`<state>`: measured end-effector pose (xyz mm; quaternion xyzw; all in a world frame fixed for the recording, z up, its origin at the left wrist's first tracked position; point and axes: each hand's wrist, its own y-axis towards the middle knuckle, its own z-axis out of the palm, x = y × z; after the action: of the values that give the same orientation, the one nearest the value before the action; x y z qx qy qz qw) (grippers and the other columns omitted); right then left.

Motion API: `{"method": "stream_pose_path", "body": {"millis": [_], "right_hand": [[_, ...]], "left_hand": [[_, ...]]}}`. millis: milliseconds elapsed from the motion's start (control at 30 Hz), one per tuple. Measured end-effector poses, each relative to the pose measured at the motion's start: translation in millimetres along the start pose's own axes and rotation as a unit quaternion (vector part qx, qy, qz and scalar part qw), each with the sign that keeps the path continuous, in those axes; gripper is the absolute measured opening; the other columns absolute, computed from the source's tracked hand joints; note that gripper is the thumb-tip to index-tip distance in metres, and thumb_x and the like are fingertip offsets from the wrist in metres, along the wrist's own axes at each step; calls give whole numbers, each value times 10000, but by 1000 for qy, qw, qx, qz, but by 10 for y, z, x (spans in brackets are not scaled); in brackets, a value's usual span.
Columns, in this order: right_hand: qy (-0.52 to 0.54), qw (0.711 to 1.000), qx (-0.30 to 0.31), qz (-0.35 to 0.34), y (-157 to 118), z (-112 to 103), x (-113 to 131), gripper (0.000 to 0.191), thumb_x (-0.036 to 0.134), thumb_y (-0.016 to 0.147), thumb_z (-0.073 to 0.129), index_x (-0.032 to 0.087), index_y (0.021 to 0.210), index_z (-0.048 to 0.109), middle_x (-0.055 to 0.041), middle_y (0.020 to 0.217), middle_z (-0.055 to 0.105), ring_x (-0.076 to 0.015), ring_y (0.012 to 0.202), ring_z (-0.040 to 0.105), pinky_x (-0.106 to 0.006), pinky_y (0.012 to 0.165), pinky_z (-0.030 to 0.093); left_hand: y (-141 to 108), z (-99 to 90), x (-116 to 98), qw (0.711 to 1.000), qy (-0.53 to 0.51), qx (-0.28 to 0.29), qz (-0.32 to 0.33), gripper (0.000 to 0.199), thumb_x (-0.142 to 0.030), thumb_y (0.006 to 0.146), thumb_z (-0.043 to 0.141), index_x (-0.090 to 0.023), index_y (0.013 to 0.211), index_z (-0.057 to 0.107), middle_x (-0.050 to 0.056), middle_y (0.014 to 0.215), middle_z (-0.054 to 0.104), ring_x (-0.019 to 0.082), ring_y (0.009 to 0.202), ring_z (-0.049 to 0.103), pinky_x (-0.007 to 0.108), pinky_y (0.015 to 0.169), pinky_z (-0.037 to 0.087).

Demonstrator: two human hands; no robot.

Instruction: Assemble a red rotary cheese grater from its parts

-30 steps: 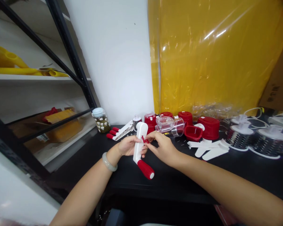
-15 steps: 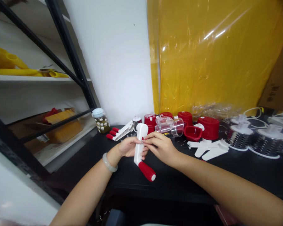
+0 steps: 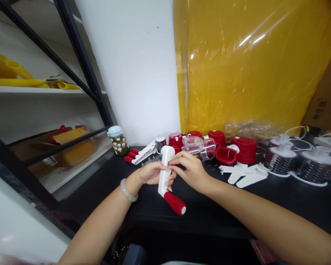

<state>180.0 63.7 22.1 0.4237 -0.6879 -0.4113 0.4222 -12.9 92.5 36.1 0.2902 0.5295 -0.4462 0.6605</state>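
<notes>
A white crank handle (image 3: pixel 164 176) with a red grip (image 3: pixel 175 203) is held above the black table, its grip pointing down to the right. My left hand (image 3: pixel 155 173) is wrapped round the white arm from the left, thumb in front and fingertips showing on the far side. A pale bangle circles that wrist. From the right, my right hand (image 3: pixel 189 170) touches the middle of the white arm with thumb and fingertips pinched together. Whatever lies between those fingertips is too small to make out.
Behind the hands on the black table (image 3: pixel 151 209) stand red housings (image 3: pixel 244 150), clear cups (image 3: pixel 209 148) and more red-gripped handles (image 3: pixel 143 152). White flat parts (image 3: pixel 251 176) and metal grater drums (image 3: pixel 316 167) lie right. A lidded jar (image 3: pixel 118 141) stands left, beside shelving (image 3: pixel 85 92).
The crank handle and both hands have shifted slightly to the right, and the red grip has swung a little further right. My hands keep the same holds.
</notes>
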Motion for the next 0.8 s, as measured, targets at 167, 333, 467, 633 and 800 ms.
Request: {"method": "stream_pose_path", "body": {"millis": [167, 333, 467, 633, 800], "right_hand": [[10, 1000, 9, 17, 8, 2, -7, 47, 198, 880, 648, 227, 907, 674, -45, 891, 640, -168, 849, 660, -320, 748, 565], [48, 997, 25, 58, 36, -5, -7, 139, 135, 800, 711, 213, 859, 611, -9, 831, 585, -145, 770, 599, -285, 677, 527], [76, 990, 49, 110, 50, 0, -25, 249, 102, 718, 766, 204, 766, 544, 27, 762, 535, -125, 702, 541, -254, 633, 478], [68, 984, 76, 149, 61, -2, -63, 347, 119, 631, 834, 199, 682, 500, 76, 659, 450, -94, 593, 435, -219, 544, 365], [23, 977, 88, 192, 77, -32, -15, 406, 212, 594, 870, 193, 605, 464, 87, 601, 423, -86, 560, 393, -224, 529, 298]], "left_hand": [[0, -10, 10, 1000, -11, 7, -6, 256, -365, 770, 579, -125, 858, 577, 40, 776, 544, 160, 657, 538, 399, 718, 540], [-11, -2, 10, 1000, -14, 14, -22, 229, -344, 779, 570, -133, 867, 561, 48, 805, 549, 163, 667, 536, 424, 743, 532], [-11, 4, 13, 1000, -6, 22, -20, 232, -340, 793, 579, -129, 888, 563, 50, 825, 549, 168, 689, 552, 431, 739, 539], [-21, 42, -2, 999, 23, 27, -36, 227, -333, 799, 630, -138, 892, 559, 34, 824, 548, 153, 663, 570, 384, 685, 555], [-66, 64, -47, 995, 81, 22, -58, 224, -331, 812, 661, -131, 865, 574, 41, 803, 577, 159, 660, 590, 340, 655, 546]]}}
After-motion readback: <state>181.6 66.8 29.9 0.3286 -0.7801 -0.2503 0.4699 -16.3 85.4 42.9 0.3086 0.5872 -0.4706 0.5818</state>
